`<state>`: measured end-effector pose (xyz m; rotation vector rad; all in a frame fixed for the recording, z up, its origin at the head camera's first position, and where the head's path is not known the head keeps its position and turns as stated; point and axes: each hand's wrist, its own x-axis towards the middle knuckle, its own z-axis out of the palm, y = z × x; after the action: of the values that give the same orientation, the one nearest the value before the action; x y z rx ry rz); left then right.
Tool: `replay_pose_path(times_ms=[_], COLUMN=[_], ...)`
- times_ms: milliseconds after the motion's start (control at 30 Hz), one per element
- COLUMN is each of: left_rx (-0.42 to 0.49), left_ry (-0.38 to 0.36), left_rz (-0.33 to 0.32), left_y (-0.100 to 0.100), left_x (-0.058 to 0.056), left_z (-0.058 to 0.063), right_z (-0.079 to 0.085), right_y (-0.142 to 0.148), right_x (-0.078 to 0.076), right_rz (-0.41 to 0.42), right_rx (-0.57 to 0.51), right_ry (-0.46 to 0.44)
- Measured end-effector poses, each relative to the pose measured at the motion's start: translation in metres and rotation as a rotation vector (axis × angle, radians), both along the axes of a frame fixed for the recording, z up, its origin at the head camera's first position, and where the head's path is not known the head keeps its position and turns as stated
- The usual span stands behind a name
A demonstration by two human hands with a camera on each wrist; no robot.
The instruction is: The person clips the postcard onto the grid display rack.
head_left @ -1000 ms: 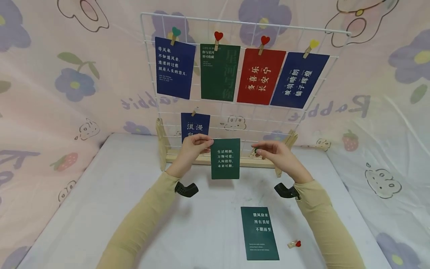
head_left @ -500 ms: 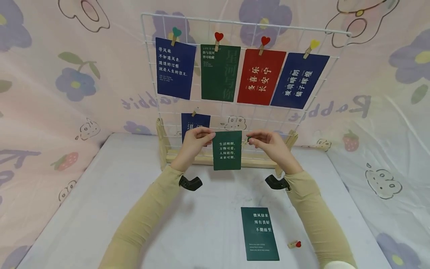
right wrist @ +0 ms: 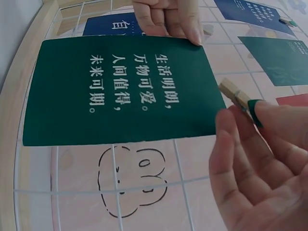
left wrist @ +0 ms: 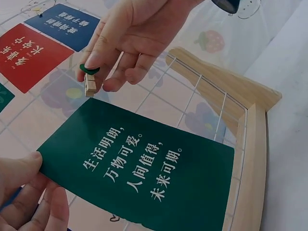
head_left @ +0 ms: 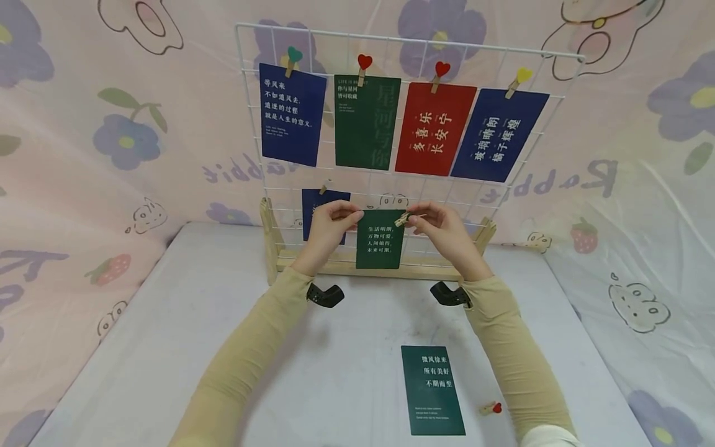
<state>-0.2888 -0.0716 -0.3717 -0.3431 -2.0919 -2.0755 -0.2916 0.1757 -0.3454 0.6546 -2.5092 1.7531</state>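
Between thumb and fingers, my left hand (head_left: pixel 331 231) pinches the upper left corner of a green card (head_left: pixel 379 248) with white writing. The card hangs upright in front of the lower part of a white wire grid (right wrist: pixel 183 183). My right hand (head_left: pixel 445 234) pinches a small wooden clothespin (left wrist: pixel 90 85) with a green top. In the right wrist view the clothespin (right wrist: pixel 235 94) is beside the card's upper right corner, its tip pointing toward the top edge. Behind my left hand, a blue card (head_left: pixel 314 211) hangs partly hidden on the grid.
Higher on the grid hang a blue card (head_left: pixel 292 133), a green card (head_left: pixel 365 139), a red card (head_left: pixel 432 149) and another blue card (head_left: pixel 503 146), each under a heart clothespin. Another green card (head_left: pixel 432 403) and a red-heart clothespin (head_left: pixel 491 408) lie on the white table (head_left: pixel 329 397).
Both hands have moved forward toward the grid, the left carrying the green card. The right hand has brought the clothespin leftward from beside the card to its upper right corner.
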Motion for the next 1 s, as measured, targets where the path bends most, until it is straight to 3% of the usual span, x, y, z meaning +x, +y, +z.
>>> replay_pose_path(times_ms=[400, 600, 1000], left_rx=[-0.077, -0.084, -0.115], left_ry=[0.123, 0.119, 0.157], left_rz=[0.084, 0.102, 0.158], left_y=[0.012, 0.016, 0.022], left_x=[-0.011, -0.011, -0.019], left_z=[0.008, 0.008, 0.008], right_z=[0.012, 0.028, 0.032], right_y=[-0.012, -0.020, -0.028], right_x=[0.000, 0.017, 0.016], right_rz=[-0.125, -0.191, -0.293], right_rx=[-0.042, -0.017, -0.013], right_ry=[0.119, 0.190, 0.292])
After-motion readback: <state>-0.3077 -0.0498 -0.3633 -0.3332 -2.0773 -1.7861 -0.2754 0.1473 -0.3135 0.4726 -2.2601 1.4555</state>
